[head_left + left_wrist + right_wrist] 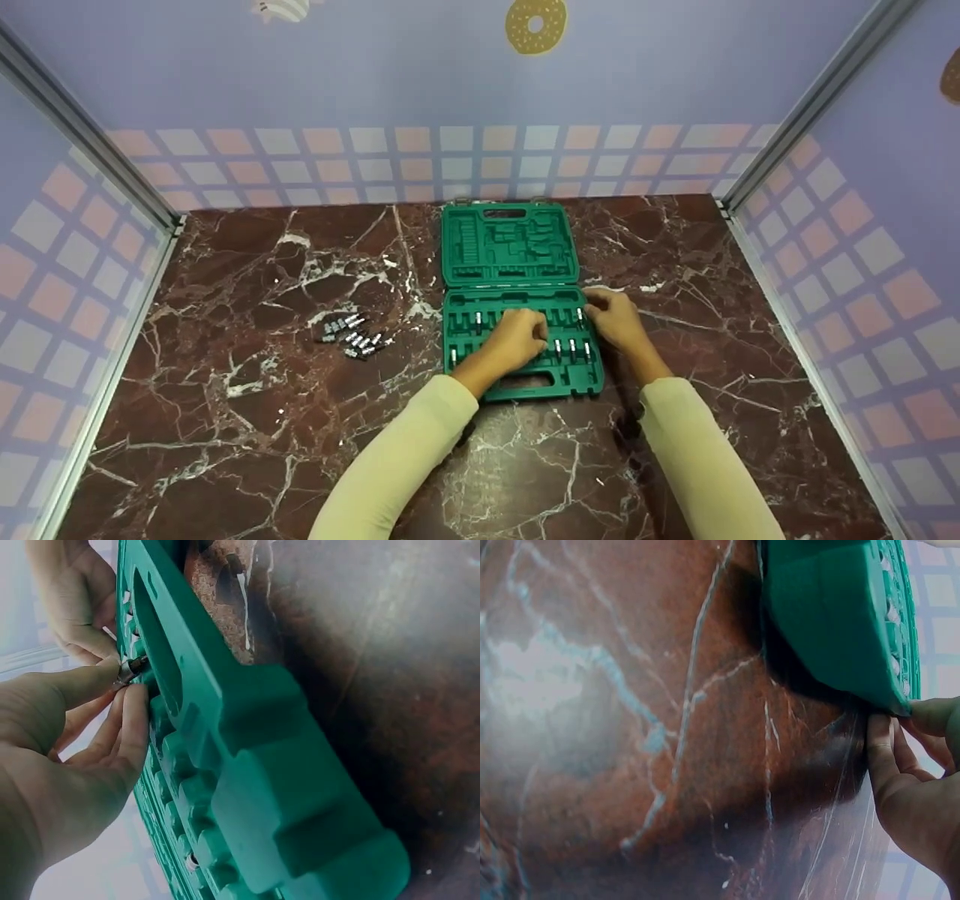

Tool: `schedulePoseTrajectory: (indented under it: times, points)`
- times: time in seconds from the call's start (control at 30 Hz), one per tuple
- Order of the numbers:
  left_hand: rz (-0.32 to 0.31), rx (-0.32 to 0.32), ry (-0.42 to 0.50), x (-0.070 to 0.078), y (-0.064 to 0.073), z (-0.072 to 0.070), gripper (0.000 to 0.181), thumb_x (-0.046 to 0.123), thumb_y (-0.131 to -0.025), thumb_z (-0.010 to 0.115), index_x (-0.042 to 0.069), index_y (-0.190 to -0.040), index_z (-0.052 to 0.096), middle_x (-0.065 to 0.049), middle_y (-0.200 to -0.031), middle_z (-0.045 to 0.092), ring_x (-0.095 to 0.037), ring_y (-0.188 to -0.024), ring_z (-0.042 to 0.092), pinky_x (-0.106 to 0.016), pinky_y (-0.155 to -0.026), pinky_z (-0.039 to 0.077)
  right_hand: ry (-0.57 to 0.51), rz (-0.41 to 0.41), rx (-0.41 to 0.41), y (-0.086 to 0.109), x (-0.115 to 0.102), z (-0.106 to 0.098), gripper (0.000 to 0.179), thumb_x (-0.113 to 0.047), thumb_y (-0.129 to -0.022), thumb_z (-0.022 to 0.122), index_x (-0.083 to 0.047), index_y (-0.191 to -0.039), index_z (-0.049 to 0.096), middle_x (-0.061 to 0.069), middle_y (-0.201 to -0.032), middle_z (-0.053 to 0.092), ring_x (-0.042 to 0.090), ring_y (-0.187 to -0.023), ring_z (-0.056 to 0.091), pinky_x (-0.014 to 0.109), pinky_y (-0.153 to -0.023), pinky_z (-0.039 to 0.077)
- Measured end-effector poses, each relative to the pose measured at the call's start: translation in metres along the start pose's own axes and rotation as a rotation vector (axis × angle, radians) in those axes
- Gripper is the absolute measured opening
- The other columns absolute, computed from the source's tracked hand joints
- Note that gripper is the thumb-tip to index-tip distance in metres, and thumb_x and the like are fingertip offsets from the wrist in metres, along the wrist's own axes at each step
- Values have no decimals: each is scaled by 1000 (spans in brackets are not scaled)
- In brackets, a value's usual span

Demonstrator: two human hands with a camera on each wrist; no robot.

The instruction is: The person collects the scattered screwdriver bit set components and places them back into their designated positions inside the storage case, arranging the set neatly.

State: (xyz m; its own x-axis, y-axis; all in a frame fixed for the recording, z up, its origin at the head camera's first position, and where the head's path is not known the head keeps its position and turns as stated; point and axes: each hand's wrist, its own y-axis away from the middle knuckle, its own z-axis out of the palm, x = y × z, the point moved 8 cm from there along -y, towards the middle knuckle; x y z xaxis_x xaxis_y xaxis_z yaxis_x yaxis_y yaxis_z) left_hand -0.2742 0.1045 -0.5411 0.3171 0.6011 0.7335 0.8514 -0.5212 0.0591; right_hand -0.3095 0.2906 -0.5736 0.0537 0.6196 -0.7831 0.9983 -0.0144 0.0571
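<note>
A green plastic tool case (517, 392) lies open on the table, its lid folded back. My left hand (516, 339) is over the lower half of the case. In the left wrist view, its thumb and fingers pinch a small metal bit socket (127, 673) with a dark tip, held against a slot near the case's handle opening. Several similar bit sockets (573, 349) stand in slots of the two rows. My right hand (616, 321) grips the case's right edge, thumb on one side and fingers on the other, as the right wrist view shows.
Left of the case, a loose group of bit sockets (352, 335) lies on the dark red marbled table (247, 450). Patterned panels (390, 75) enclose the table at the back and both sides.
</note>
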Motion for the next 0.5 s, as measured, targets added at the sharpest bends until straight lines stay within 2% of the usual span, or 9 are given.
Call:
schedulePoseTrajectory:
  times: [0.3,0.5]
  points:
    - [-58,26,-15,-4,1,-2,7,9,-94,76,7,-87,76,-8,-92,75,-19,-81,68,-34,-73,58,-7,1,-2,1,0,1,34,-3,-100,61,2,-133,66,25,-128,69,39,-118,64,54,-101,51]
    - [-84,50,-35,-3,2,2,13,13,-92,79,11,-80,73,-4,-85,74,-13,-71,66,-30,-68,57,-1,2,10,1,2,-1,34,-3,-100,60,2,-134,66,26,-128,68,40,-118,64,55,-100,52]
